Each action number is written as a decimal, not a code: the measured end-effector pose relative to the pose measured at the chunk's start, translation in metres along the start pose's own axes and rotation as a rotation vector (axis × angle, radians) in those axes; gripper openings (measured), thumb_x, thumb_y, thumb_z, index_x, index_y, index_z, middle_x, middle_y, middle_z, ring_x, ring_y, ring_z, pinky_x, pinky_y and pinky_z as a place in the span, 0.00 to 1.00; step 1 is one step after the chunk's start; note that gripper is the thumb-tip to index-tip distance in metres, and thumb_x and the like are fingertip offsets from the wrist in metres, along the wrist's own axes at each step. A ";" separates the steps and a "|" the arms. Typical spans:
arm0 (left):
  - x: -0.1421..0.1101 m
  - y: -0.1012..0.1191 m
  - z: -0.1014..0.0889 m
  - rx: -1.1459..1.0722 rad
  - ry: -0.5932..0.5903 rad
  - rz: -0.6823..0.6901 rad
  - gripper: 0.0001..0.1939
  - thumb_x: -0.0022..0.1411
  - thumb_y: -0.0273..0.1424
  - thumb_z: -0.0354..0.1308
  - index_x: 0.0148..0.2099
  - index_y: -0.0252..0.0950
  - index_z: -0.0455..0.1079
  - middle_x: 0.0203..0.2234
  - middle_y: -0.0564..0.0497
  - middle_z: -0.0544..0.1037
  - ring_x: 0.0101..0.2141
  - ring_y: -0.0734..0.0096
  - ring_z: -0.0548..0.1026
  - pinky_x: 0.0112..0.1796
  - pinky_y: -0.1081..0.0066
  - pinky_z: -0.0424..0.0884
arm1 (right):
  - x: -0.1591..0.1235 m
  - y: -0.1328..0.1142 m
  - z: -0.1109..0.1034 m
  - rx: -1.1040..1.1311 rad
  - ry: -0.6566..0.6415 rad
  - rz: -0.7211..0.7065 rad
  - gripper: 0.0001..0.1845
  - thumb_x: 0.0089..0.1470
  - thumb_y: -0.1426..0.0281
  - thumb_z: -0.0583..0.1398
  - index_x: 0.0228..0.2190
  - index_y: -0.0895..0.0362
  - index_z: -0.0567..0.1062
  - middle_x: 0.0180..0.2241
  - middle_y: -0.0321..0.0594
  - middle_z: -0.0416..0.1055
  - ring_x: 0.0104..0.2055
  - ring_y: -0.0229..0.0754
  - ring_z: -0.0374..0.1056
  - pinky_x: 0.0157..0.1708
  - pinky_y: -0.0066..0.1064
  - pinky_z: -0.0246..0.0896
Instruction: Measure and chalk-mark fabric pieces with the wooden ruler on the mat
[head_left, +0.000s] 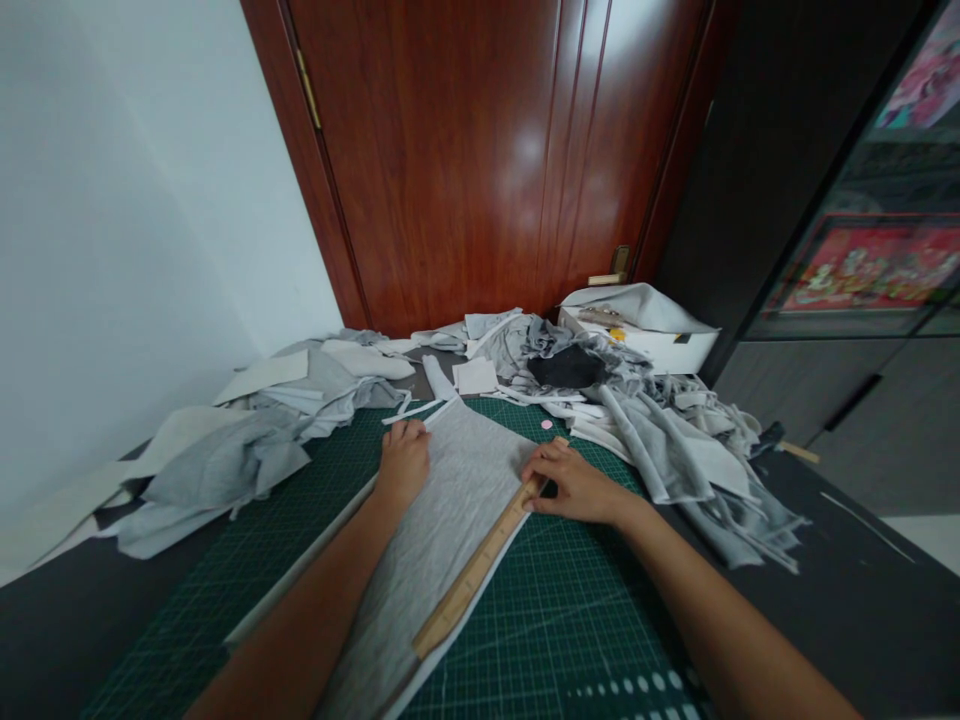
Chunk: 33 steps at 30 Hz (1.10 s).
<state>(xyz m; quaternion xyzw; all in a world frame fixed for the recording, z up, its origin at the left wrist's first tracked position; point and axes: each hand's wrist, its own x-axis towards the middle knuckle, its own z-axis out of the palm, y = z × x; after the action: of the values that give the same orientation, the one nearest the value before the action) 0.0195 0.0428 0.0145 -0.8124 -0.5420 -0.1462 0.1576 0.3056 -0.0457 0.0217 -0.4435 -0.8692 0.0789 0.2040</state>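
Note:
A long piece of light grey fabric [439,500] lies on a green cutting mat [570,590], its far end cut to a slanted point. At its far left edge is my left hand [405,465], fingers bent down and closed on the cloth beside a narrow white strip. A curved wooden ruler [472,580] runs along the fabric's right edge. My right hand [566,482] grips the ruler's far end between thumb and fingers; its tip shows just beyond the knuckles. The fabric's near end leaves the bottom of the view.
Crumpled grey cloth [240,455] and pale pieces pile up at the left by the wall. More scraps [667,440] lie at the right, with a white box [667,345] behind. A pink disc [547,425] rests on the mat. A wooden door [465,150] stands behind the table.

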 end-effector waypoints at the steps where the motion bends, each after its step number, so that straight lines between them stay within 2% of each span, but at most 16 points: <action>1: 0.000 0.000 0.000 -0.003 -0.005 0.003 0.15 0.60 0.21 0.48 0.41 0.36 0.75 0.45 0.44 0.73 0.48 0.55 0.66 0.45 0.60 0.63 | 0.000 0.000 0.000 -0.004 0.001 0.004 0.18 0.50 0.56 0.64 0.39 0.53 0.74 0.41 0.41 0.67 0.45 0.46 0.61 0.49 0.40 0.54; 7: 0.002 -0.003 0.006 -0.034 -0.016 0.014 0.17 0.61 0.20 0.46 0.46 0.31 0.73 0.43 0.41 0.73 0.45 0.56 0.68 0.45 0.61 0.65 | 0.001 -0.002 0.000 -0.038 0.009 0.035 0.20 0.49 0.53 0.63 0.39 0.53 0.73 0.40 0.41 0.66 0.46 0.47 0.59 0.50 0.41 0.52; 12: 0.003 -0.005 0.011 -0.077 -0.025 0.052 0.21 0.57 0.16 0.46 0.49 0.33 0.72 0.46 0.44 0.73 0.47 0.60 0.68 0.49 0.65 0.63 | 0.000 -0.001 0.001 -0.016 -0.020 -0.017 0.20 0.48 0.54 0.65 0.40 0.52 0.73 0.43 0.40 0.65 0.48 0.46 0.58 0.52 0.42 0.50; 18: 0.003 -0.005 0.012 -0.107 -0.018 0.075 0.21 0.57 0.15 0.46 0.48 0.32 0.72 0.46 0.44 0.74 0.48 0.63 0.68 0.53 0.67 0.62 | 0.003 0.001 0.005 0.038 -0.048 -0.035 0.18 0.46 0.60 0.67 0.39 0.52 0.72 0.42 0.38 0.65 0.47 0.45 0.60 0.49 0.38 0.52; 25: 0.003 -0.005 0.012 -0.110 -0.004 0.073 0.21 0.57 0.15 0.45 0.48 0.31 0.72 0.46 0.43 0.74 0.48 0.62 0.68 0.53 0.66 0.62 | 0.005 0.001 0.006 0.057 -0.013 -0.003 0.15 0.50 0.59 0.64 0.37 0.54 0.71 0.41 0.39 0.65 0.46 0.45 0.60 0.49 0.39 0.51; 33: 0.003 -0.005 0.013 -0.119 0.000 0.067 0.20 0.57 0.15 0.46 0.47 0.31 0.72 0.46 0.44 0.74 0.48 0.62 0.68 0.53 0.66 0.62 | 0.005 -0.001 0.001 0.059 -0.059 -0.013 0.20 0.44 0.60 0.68 0.38 0.52 0.71 0.43 0.38 0.64 0.47 0.45 0.59 0.49 0.38 0.51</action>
<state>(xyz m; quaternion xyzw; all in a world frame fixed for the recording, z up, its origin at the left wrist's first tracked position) 0.0166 0.0523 0.0044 -0.8381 -0.5046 -0.1730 0.1138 0.3018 -0.0425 0.0223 -0.4291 -0.8750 0.1161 0.1919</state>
